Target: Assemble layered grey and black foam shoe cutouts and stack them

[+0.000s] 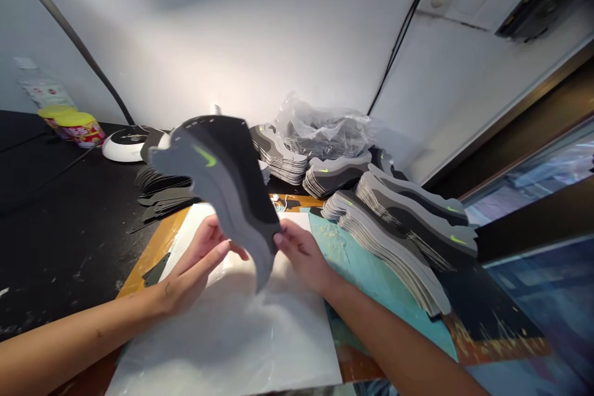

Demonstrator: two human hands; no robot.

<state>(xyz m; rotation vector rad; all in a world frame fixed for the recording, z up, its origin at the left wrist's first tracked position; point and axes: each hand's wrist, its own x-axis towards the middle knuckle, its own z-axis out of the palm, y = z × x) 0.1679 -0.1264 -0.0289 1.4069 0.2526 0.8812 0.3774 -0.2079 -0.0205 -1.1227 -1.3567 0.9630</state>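
Observation:
A shoe upper panel (223, 179) in grey and black, with a small yellow-green swoosh, is held up above a white sheet (223, 334). My right hand (301, 253) pinches its lower right edge between thumb and fingers. Beside the panel's lower left edge is my left hand (199, 263), its thumb stretched out and its fingers apart, partly behind the panel. Whether the left fingertips touch the panel I cannot tell. Stacked panels of the same kind (385, 253) lie to the right on a teal mat (338, 247).
More panel stacks (281, 158) stand by the wall, near a crumpled clear plastic bag (325, 130). Dark cut pieces (162, 189) lie left of the sheet. Behind them are a lamp base (123, 145), yellow-lidded tubs (81, 127) and a clear bottle (44, 86).

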